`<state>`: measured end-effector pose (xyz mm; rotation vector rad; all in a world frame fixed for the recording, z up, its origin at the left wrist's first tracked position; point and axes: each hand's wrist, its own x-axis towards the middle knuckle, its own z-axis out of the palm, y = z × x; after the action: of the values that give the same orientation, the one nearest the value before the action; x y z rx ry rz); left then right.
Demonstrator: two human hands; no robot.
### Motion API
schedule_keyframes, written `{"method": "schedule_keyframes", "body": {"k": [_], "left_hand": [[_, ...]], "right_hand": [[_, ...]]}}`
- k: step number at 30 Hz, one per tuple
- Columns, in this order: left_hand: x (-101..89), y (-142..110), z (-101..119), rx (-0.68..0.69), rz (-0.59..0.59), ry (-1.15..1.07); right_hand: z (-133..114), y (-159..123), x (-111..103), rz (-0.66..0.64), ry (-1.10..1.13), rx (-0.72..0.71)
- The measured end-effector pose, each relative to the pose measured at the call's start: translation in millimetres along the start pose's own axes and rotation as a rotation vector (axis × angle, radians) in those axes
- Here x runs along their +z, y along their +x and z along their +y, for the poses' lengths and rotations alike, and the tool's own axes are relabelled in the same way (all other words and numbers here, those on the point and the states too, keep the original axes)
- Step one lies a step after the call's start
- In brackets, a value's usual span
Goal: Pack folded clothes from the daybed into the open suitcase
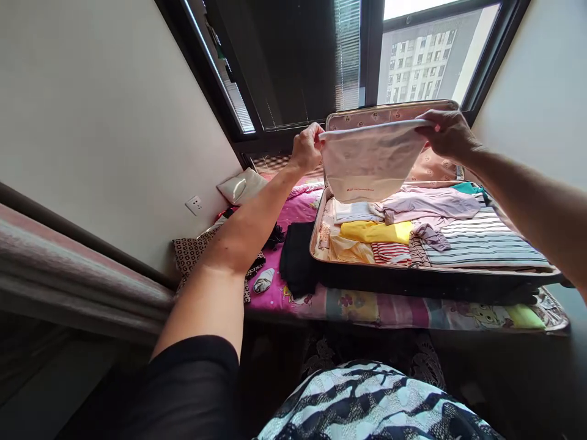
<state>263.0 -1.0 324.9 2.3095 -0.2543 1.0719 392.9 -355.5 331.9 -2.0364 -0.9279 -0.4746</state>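
While taut — pale cloth point(370, 162) in both-handed grip.

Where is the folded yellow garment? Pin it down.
In the head view, the folded yellow garment lies in the open suitcase, centre-right, between the red-and-white striped cloth in front and the pale lilac top behind.
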Motion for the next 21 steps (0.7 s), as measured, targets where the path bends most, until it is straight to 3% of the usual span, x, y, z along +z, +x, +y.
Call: {"method": "schedule_keyframes", "body": {"k": [2, 4, 8, 11, 13, 15, 18, 21], "left_hand": [[0.1, -48.6, 9.4, 0.002, -0.041, 0.006], [1.3, -113.3, 17.1, 0.011, -0.170, -0.002], [13.0, -247.2, 28.4, -0.034, -0.468, -0.013], [24.3, -306.0, 35.4, -0.112, -0.493, -0.057], [28.8, -317.2, 37.0, -0.188, -0.459, -0.084], [31.6, -310.1, 33.1, -0.258, -0.425, -0.099], [40.3, -277.7, 12.4, -0.343, -0.323, -0.087], [60.9, -231.8, -21.3, -0.439, -0.142, 0.004]], "right_hand": [[9.1, -38.8, 6.0, -0.029, -0.052, 0.049], [23.7, -92.1, 15.5, -0.141, -0.084, 0.046], [57.0, -201.9, 39.9, -0.534, 0.042, -0.114], [68.7, -247.0, 50.9, -0.663, 0.096, -0.147], [69.1, -251.3, 52.3, -0.653, 0.103, -0.109], [67.0, -238.1, 52.1, -0.613, 0.092, -0.048], [64.9, -196.1, 59.8, -0.517, 0.068, 0.043], [67.6, -141.9, 87.2, -0.372, 0.004, 0.133]]}}
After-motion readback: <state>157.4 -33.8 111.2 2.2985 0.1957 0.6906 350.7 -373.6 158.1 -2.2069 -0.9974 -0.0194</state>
